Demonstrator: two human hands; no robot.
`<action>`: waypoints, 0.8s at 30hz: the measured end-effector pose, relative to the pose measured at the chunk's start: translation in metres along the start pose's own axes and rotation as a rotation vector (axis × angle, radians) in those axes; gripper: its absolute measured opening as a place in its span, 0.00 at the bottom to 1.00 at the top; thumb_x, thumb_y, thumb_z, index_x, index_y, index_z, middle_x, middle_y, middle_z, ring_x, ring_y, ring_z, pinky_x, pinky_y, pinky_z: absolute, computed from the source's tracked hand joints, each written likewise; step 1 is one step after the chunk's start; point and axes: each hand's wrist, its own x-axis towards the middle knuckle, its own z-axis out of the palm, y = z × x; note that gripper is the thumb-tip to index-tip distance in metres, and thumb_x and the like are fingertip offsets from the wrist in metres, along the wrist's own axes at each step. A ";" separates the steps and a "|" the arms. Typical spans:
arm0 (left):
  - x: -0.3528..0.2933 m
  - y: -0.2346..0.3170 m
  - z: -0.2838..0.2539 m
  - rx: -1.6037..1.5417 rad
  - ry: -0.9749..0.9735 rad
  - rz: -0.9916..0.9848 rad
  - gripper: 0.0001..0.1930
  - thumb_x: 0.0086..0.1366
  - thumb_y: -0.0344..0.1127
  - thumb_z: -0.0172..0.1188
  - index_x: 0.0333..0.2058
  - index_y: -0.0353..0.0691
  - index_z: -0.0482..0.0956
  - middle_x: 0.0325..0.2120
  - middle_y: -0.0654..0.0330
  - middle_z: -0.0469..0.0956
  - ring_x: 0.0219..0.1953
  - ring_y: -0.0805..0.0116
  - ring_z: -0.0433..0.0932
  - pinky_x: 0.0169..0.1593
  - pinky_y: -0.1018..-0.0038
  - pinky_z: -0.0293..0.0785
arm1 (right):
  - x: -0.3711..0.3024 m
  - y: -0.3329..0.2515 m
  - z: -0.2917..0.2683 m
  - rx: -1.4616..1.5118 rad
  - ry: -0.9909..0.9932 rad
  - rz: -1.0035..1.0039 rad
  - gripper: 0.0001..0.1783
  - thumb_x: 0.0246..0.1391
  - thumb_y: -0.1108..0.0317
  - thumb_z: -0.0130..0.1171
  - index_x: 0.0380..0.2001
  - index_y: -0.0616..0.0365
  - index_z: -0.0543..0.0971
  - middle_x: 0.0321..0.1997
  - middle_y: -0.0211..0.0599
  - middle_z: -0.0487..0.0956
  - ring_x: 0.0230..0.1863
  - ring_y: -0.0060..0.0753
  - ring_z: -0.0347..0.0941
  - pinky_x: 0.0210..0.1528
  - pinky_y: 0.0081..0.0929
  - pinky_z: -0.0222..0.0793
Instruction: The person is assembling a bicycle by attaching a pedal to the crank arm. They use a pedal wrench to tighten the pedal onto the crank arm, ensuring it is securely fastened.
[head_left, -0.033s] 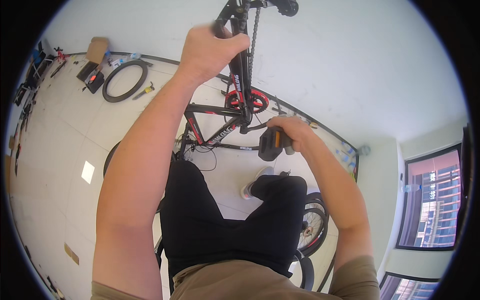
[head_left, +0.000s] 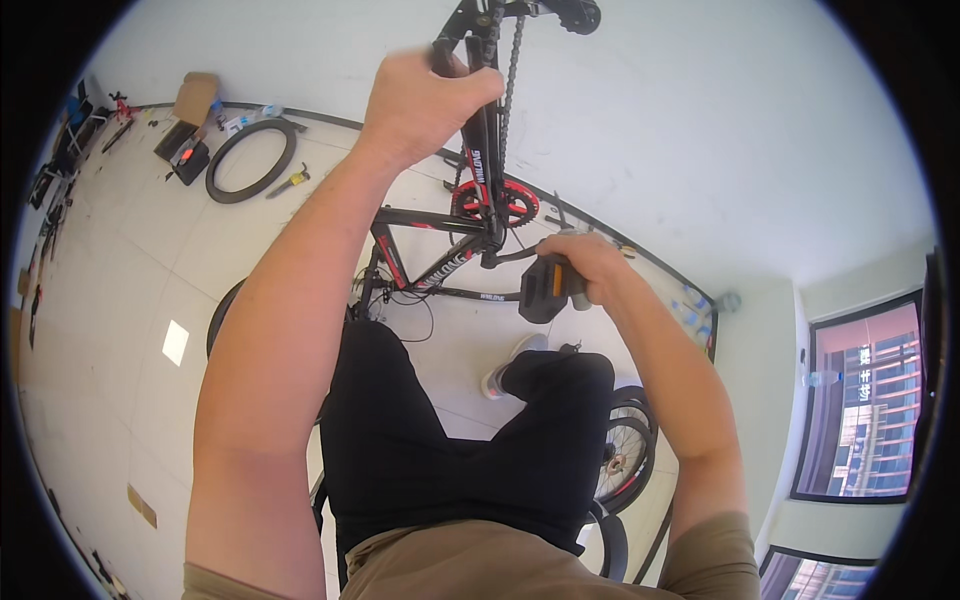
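Observation:
A black bicycle frame [head_left: 445,268] with red and white markings stands tilted before me, without a rear wheel in it. My left hand [head_left: 425,105] is closed around the black rear stay [head_left: 479,125], high up near the rear derailleur [head_left: 578,14]. A chain [head_left: 514,75] runs down beside that stay toward the red-edged chainring [head_left: 515,203]. To the right, my right hand [head_left: 585,262] is closed at the outer end of the crank arm, by a black pedal [head_left: 543,290] with an orange reflector. Its fingertips are partly hidden behind the pedal, and something grey shows beside them.
Wheels [head_left: 628,450] lie by my right leg. A loose tyre [head_left: 250,162], a yellow-handled tool [head_left: 290,181], an opened black case [head_left: 187,160] and a cardboard box [head_left: 196,98] are on the floor at far left. A white wall [head_left: 690,130] rises behind the frame; plastic bottles [head_left: 692,297] stand along it.

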 end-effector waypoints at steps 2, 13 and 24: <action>-0.001 -0.002 0.002 0.000 0.012 0.004 0.17 0.51 0.45 0.68 0.16 0.41 0.71 0.15 0.71 0.66 0.22 0.79 0.61 0.27 0.77 0.59 | -0.003 0.002 0.002 0.059 0.054 -0.022 0.08 0.47 0.71 0.67 0.28 0.63 0.79 0.29 0.40 0.79 0.23 0.31 0.76 0.25 0.34 0.77; 0.001 -0.001 0.003 0.038 0.013 0.022 0.19 0.51 0.46 0.68 0.16 0.41 0.70 0.15 0.71 0.65 0.21 0.78 0.60 0.27 0.75 0.59 | 0.013 0.041 -0.014 0.550 -0.104 0.100 0.06 0.53 0.70 0.64 0.33 0.57 0.77 0.25 0.32 0.78 0.20 0.24 0.70 0.25 0.27 0.74; -0.003 0.005 0.002 0.042 0.015 -0.018 0.19 0.50 0.46 0.67 0.16 0.42 0.69 0.15 0.70 0.65 0.22 0.77 0.61 0.27 0.75 0.59 | 0.040 0.079 -0.014 0.809 -0.260 0.058 0.11 0.54 0.62 0.65 0.35 0.56 0.77 0.28 0.38 0.79 0.23 0.37 0.75 0.31 0.49 0.79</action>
